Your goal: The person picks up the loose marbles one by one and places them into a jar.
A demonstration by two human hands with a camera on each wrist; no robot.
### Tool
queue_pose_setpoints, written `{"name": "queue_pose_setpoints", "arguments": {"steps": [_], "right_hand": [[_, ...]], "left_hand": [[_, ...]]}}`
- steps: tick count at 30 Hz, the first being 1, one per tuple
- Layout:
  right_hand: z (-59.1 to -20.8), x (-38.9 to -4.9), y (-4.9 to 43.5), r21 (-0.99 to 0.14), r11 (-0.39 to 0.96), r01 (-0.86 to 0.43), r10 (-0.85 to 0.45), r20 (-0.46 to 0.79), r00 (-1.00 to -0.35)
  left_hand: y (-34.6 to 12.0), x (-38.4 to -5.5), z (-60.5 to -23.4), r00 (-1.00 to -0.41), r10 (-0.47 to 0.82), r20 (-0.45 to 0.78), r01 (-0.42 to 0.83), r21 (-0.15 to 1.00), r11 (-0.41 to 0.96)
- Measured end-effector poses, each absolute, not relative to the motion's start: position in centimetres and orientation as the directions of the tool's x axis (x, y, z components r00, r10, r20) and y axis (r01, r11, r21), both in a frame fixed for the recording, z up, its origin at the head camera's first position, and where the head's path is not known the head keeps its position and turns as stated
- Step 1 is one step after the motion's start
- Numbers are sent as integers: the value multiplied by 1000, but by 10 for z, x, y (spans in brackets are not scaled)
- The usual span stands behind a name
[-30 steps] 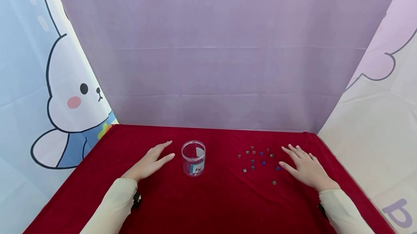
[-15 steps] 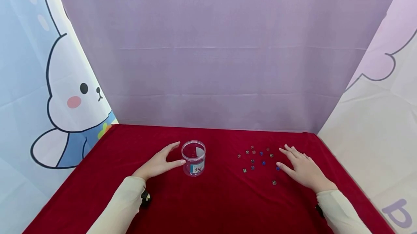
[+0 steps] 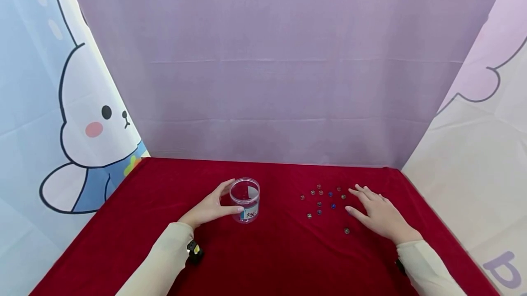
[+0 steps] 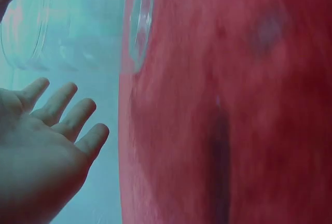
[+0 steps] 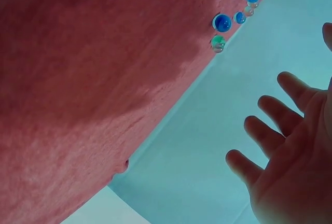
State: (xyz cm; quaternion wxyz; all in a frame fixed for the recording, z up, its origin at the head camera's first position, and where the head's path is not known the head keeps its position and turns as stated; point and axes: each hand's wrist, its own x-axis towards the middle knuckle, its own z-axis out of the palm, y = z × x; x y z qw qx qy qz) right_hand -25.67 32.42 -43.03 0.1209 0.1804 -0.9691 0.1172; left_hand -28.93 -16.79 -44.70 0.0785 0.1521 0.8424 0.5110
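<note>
A clear plastic jar point(image 3: 244, 201) with a blue-and-white label stands upright and lidless on the red cloth. My left hand point(image 3: 212, 204) is at its left side, the thumb in front of the jar and the fingers behind it. In the left wrist view the fingers point(image 4: 85, 110) are spread and show a small gap from the jar point(image 4: 83, 27). My right hand point(image 3: 380, 216) hovers with fingers extended at the right of several scattered glass marbles point(image 3: 319, 204), holding nothing. Blue and clear marbles point(image 5: 222, 23) appear beyond its fingers in the right wrist view.
Red cloth point(image 3: 263, 259) covers the table. A single marble point(image 3: 346, 231) lies nearer the front than the others. A purple curtain point(image 3: 267, 81) rises at the back, with printed fabric walls on the left point(image 3: 24, 163) and right point(image 3: 486, 168).
My left hand has moved right until its thumb and fingers flank the jar. The right hand has drifted slightly left over the marbles' edge, covering a blue one. The jar has stayed put.
</note>
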Motion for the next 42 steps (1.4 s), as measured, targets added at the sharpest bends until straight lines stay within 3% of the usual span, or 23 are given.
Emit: {"name": "queue_pose_setpoints", "arguments": {"steps": [28,42], "right_hand": [[-438,-262,323,-177,884,-433,-387,243,-889],[-439,-262,325,-211,882,-420,-394,156,-906]], "left_hand": [[-145,-293,-458,-945,320,65,179,922,344],[-144,-293,-458,-946,320,61,167,934,316]]}}
